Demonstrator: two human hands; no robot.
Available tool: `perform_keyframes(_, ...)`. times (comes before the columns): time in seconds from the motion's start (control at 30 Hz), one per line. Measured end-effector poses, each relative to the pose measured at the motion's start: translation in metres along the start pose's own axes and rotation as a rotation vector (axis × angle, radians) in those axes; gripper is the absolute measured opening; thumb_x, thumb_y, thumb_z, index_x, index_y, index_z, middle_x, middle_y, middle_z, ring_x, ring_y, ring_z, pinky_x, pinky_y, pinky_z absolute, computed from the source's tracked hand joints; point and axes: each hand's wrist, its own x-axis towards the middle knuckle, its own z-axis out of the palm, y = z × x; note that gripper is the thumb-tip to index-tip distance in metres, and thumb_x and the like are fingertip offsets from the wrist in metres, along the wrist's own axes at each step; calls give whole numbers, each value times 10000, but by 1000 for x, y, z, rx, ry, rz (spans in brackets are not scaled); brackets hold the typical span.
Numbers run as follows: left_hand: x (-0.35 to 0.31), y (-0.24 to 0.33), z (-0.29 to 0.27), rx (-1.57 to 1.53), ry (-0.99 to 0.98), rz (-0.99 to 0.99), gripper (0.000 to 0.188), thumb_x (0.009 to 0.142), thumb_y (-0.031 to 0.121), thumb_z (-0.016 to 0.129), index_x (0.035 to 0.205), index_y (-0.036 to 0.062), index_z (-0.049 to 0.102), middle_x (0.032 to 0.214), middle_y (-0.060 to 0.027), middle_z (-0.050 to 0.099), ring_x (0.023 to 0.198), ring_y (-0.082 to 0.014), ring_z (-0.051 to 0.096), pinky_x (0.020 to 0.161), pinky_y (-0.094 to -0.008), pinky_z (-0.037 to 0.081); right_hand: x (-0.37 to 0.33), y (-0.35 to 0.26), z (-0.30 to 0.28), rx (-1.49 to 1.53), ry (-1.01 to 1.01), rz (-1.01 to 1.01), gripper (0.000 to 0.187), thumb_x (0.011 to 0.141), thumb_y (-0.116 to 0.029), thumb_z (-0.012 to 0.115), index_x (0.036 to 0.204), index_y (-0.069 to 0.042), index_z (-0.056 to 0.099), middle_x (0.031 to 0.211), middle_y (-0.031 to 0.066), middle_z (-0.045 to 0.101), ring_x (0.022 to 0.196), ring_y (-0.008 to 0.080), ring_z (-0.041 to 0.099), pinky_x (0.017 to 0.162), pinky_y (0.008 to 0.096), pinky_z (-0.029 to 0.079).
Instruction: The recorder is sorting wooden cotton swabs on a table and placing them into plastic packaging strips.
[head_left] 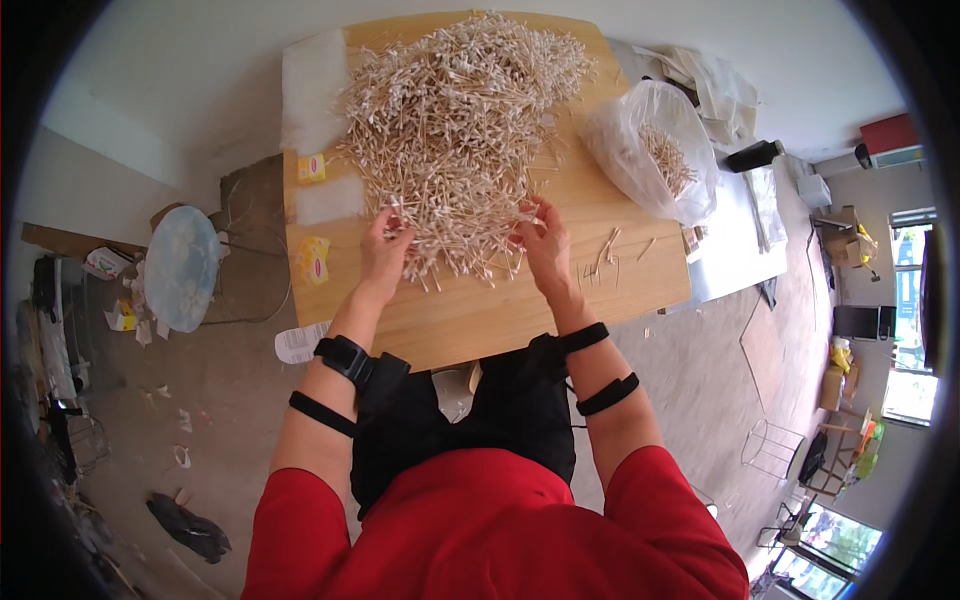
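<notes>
A big heap of cotton swabs [460, 110] with pale sticks and white tips covers much of the wooden table [460, 325]. At the heap's near left edge, my left hand [385, 250] has its fingers curled in around some swabs. Across from it, my right hand [545, 248] is bent inward at the near right edge, thumb and fingers closed on a few swabs with white tips showing between them. Loose swabs lie between both hands. Some fingertips are partly hidden among the sticks.
A clear plastic bag [655, 150] holding more swabs stands right of the heap. Stray swabs [608, 250] lie on the table's right part. Yellow packets [312, 262] sit along the left edge. A black bottle [754, 156] and a round stool [182, 268] are farther out.
</notes>
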Motion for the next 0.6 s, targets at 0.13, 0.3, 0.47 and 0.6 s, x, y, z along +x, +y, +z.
perform_keyframes(0.13,-5,-5,-32,362,60,99,435,844,79,686,1258,8,576,1107,-90,622,945,-182,611,812,-312,504,-3,5,-5,-91,119,-100,506,912,23,547,1403,14,429,1291,201,563,1006,274,676,749,327,585)
perform_keyframes(0.3,-42,-15,-59,617,127,349,436,840,56,676,1265,39,578,1327,-160,527,1178,-286,553,946,-351,472,-39,-11,15,-782,190,-720,376,824,16,619,1200,2,608,1190,214,618,1000,385,643,854,394,529)
perform_keyframes(0.47,-95,-11,-56,577,136,379,420,836,-8,636,1251,28,581,1302,-154,542,1205,-312,537,992,-373,452,-100,8,56,-585,-166,-390,102,862,-87,670,958,-72,699,950,109,652,778,307,654,673,405,523)
perform_keyframes(0.6,-126,-22,-65,713,149,427,403,815,-31,634,1213,12,590,1253,-169,557,1198,-346,531,1008,-395,436,-112,21,92,-701,-234,-465,68,882,-124,624,942,-92,634,967,105,584,763,359,642,648,454,522)
